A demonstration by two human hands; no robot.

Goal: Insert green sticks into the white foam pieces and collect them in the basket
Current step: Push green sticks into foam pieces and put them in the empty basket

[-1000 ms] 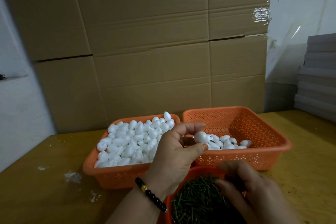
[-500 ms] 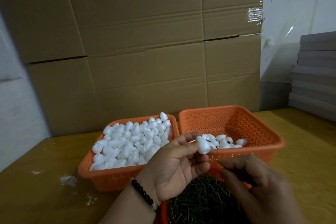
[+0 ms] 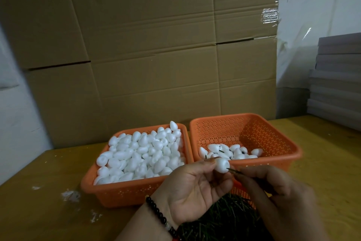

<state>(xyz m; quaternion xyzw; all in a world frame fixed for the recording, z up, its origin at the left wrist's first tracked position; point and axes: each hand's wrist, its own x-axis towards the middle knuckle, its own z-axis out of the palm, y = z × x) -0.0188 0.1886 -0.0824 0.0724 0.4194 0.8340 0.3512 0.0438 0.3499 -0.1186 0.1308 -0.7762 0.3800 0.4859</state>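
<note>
Nearest, at 6 o'clock along the bottom edge: a heap of green sticks (image 3: 224, 219), dark and thin, lying in an orange container whose rim is mostly hidden. Over the heap at 7 o'clock, the left hand (image 3: 192, 190), palm up, a black bead bracelet (image 3: 159, 215) on its wrist, thumb and fingertips pinching a white foam piece (image 3: 221, 165). At 5 o'clock, the right hand (image 3: 281, 201), back to the camera, fingers curled together and pinching one green stick (image 3: 234, 171). Stick tip touching the right side of the held foam piece, seemingly just entering it; depth not clear.

Just beyond the hands, two orange perforated baskets side by side on the yellow-brown surface (image 3: 39, 211), their rims almost touching. Left basket (image 3: 109, 193), at 9 o'clock from the held piece, heaped full of plain white foam pieces (image 3: 140, 154). Right basket (image 3: 273, 139), at 1 o'clock from the held piece, holding a small cluster of finished foam pieces (image 3: 234, 151) along its near wall, short green stick ends poking from several.

White crumbs (image 3: 70, 195) scattered on the surface at 8 o'clock, near the left basket.

Farther back, at 12 o'clock, a wall of stacked cardboard boxes (image 3: 148, 45) standing on the surface. At 3 o'clock, a stack of grey flat sheets (image 3: 336, 76) beside a white wall (image 3: 312, 6).
</note>
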